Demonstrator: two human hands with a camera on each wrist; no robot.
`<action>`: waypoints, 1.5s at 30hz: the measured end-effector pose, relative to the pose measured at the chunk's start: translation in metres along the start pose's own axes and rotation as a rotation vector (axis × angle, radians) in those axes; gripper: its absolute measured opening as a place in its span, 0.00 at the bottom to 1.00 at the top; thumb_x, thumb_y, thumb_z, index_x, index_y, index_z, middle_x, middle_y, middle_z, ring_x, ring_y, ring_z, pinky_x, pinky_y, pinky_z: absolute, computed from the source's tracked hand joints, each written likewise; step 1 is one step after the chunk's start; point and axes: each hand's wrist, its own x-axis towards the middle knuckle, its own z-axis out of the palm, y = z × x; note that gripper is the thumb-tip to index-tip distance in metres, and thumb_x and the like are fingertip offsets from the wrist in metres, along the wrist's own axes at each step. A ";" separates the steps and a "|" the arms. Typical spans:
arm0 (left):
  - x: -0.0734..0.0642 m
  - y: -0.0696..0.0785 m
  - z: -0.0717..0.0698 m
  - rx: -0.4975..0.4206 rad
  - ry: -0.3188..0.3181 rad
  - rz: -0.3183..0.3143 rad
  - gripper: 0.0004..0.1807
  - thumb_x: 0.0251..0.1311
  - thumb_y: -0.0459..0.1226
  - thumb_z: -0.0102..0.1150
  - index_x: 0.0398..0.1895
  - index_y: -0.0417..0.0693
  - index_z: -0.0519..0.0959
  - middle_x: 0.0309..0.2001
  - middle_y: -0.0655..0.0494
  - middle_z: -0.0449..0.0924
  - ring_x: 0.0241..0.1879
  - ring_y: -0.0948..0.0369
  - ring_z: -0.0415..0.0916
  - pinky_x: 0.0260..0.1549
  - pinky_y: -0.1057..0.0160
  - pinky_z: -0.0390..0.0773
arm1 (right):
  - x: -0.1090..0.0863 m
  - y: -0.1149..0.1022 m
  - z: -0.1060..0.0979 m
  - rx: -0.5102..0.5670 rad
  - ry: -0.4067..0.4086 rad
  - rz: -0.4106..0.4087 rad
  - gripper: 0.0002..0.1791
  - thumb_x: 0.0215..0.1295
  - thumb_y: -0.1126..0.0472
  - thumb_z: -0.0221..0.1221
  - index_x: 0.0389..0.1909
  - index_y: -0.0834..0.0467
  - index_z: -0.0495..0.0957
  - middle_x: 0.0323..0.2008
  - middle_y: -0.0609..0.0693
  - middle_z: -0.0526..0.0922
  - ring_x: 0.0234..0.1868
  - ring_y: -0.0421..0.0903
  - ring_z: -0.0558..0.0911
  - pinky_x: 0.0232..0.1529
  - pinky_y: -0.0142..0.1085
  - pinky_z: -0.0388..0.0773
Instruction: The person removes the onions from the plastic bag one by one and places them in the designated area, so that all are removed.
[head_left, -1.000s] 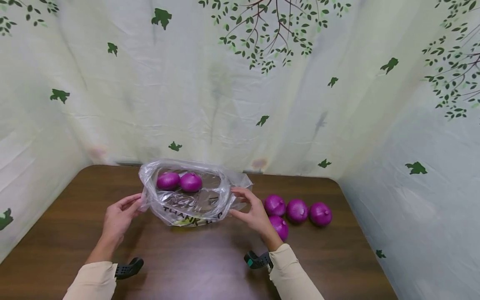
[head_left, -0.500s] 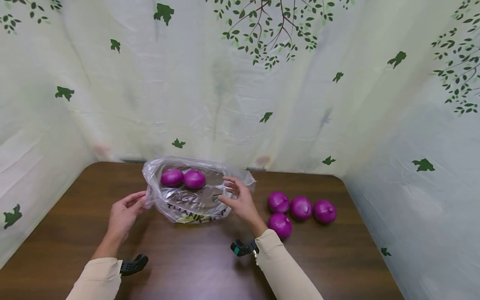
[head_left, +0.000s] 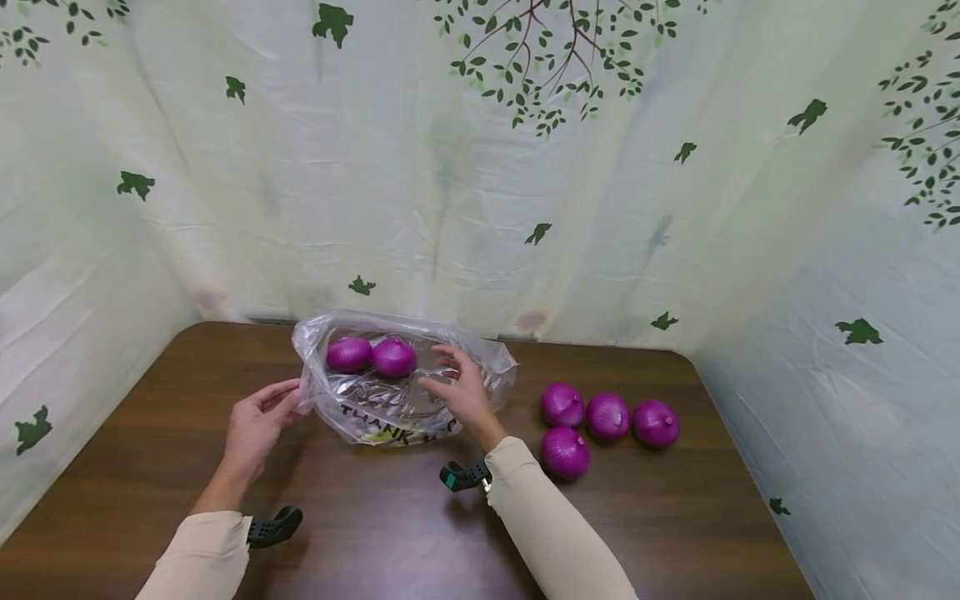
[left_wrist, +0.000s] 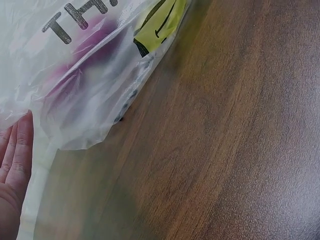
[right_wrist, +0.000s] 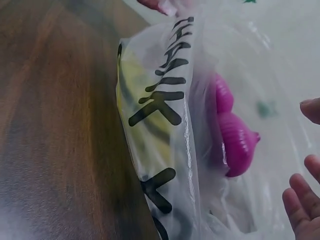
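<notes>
Centre-left, my left hand [head_left: 253, 423] pinches the plastic bag [head_left: 386, 404], likely flimsy, best held by its rim [head_left: 375, 315]; right hand [head_left: 467, 395] empty, relaxed.

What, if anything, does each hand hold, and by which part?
The left hand pinches the plastic bag by its left edge; the right hand holds nothing, fingers apart over the bag's opening.

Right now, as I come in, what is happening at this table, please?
A person's left hand pinches the edge of an open bag. The right hand is at the bag's mouth, holding nothing. Two onions are inside the bag; four more onions lie outside it on the table, to the right.
</notes>
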 end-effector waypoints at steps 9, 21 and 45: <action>0.000 0.000 -0.004 0.029 0.001 0.004 0.28 0.67 0.44 0.55 0.61 0.30 0.69 0.36 0.76 0.76 0.34 0.75 0.78 0.40 0.73 0.80 | 0.021 0.008 0.018 0.036 0.039 0.001 0.28 0.54 0.69 0.68 0.57 0.63 0.73 0.57 0.60 0.75 0.60 0.62 0.70 0.62 0.52 0.68; -0.001 0.001 -0.009 -0.006 0.006 0.042 0.29 0.66 0.44 0.57 0.59 0.27 0.70 0.34 0.77 0.78 0.33 0.73 0.80 0.38 0.74 0.80 | 0.038 0.014 0.041 0.037 0.037 0.053 0.31 0.54 0.66 0.69 0.59 0.64 0.71 0.59 0.63 0.72 0.62 0.60 0.70 0.62 0.52 0.67; -0.002 -0.005 -0.004 -0.002 0.013 -0.008 0.26 0.67 0.43 0.55 0.60 0.31 0.71 0.44 0.59 0.81 0.34 0.72 0.80 0.41 0.71 0.80 | 0.058 0.028 0.062 -0.112 0.041 0.162 0.40 0.45 0.67 0.74 0.62 0.58 0.70 0.60 0.59 0.73 0.59 0.56 0.74 0.59 0.47 0.72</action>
